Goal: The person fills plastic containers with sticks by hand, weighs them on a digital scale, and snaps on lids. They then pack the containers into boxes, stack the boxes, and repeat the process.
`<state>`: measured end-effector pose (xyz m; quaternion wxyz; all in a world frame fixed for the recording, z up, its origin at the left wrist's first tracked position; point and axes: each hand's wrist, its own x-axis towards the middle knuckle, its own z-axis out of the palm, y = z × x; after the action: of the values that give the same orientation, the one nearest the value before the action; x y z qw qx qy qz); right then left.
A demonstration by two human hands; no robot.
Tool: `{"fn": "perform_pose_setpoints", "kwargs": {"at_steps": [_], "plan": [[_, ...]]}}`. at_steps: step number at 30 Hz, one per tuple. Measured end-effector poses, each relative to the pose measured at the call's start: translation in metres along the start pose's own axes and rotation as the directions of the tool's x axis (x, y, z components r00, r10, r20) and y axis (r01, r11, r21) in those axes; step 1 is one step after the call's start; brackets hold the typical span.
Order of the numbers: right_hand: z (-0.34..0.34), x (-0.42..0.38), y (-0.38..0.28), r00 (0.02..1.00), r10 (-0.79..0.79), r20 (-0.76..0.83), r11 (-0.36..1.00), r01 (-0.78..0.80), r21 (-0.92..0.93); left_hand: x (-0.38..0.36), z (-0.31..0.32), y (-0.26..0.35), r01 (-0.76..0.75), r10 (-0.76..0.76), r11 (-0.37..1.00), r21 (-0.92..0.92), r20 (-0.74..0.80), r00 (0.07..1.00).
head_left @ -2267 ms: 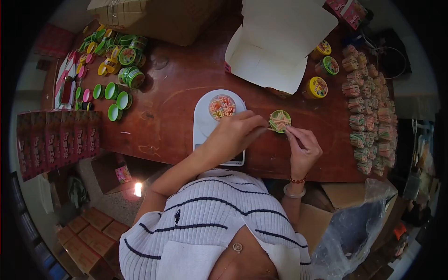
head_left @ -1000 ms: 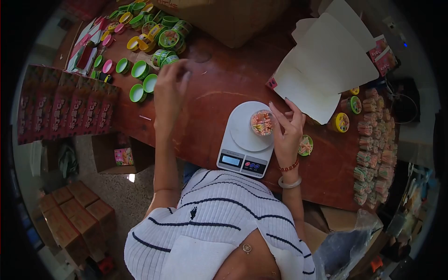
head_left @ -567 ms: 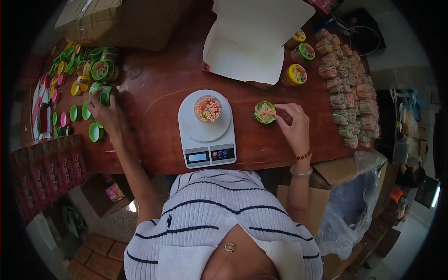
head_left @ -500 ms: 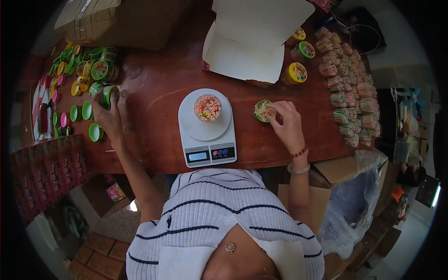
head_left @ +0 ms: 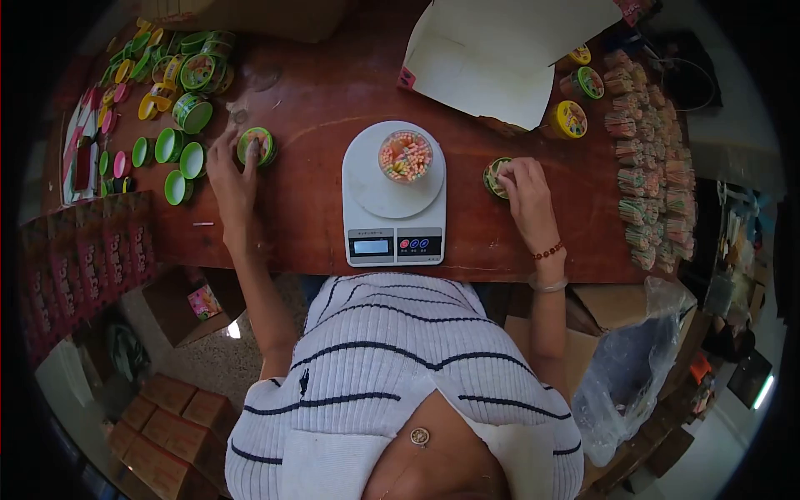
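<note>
My left hand (head_left: 231, 175) is beside a round green-lidded tub (head_left: 263, 143) on the table. Its fingers are apart, with the thumb over the tub's near left part. My right hand (head_left: 531, 196) is over a small green-rimmed tub (head_left: 492, 180), fingers drawn together at its right side; they hide what they hold. Between the hands stands a white kitchen scale (head_left: 358, 196), its display lit but unreadable. On its plate sits a clear cup of pink and orange-tipped sticks (head_left: 406, 157).
Green, yellow and pink lids and tubs (head_left: 192, 112) crowd the left. An open white carton (head_left: 475, 75) lies at the back. Several lidded tubs (head_left: 569, 119) stand right of it, beside rows of stick bundles (head_left: 637, 167). A plastic-lined box (head_left: 621, 375) is below the table's right edge.
The lidded tub moved right and now rests on the table, my left fingers loosened beside it. My right fingers drew together at the small tub. The whole view shifted.
</note>
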<state>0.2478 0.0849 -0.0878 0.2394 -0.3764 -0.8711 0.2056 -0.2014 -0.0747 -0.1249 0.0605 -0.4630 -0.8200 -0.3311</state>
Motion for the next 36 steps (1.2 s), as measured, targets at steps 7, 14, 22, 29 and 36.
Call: {"fn": "perform_pose_setpoints", "kwargs": {"at_steps": [7, 14, 22, 29, 36], "plan": [[-0.012, 0.006, -0.037, 0.901, 0.431, -0.047, 0.620, -0.258, 0.741, 0.012, -0.041, 0.157, -0.046, 0.116, 0.871, -0.489, 0.113, 0.987], [0.005, 0.060, -0.113, 0.951, 0.307, -0.022, 0.052, 0.006, 0.999, -0.002, -0.012, 0.234, 0.183, 0.364, 0.628, -0.756, 0.494, 0.790], [0.038, 0.064, -0.116, 0.975, 0.209, -0.079, 0.240, 0.027, 0.970, -0.005, -0.007, 0.211, 0.144, 0.320, 0.635, -0.759, 0.428, 0.845], [0.029, 0.070, -0.122, 0.988, 0.071, -0.140, 0.696, 0.052, 0.716, 0.013, -0.027, 0.201, -0.052, 0.372, 0.791, -0.609, 0.413, 0.831], [-0.013, 0.026, -0.041, 0.963, 0.204, -0.178, 0.969, -0.173, 0.177, 0.010, -0.010, 0.182, 0.097, 0.210, 0.802, -0.590, 0.430, 0.878]]}}
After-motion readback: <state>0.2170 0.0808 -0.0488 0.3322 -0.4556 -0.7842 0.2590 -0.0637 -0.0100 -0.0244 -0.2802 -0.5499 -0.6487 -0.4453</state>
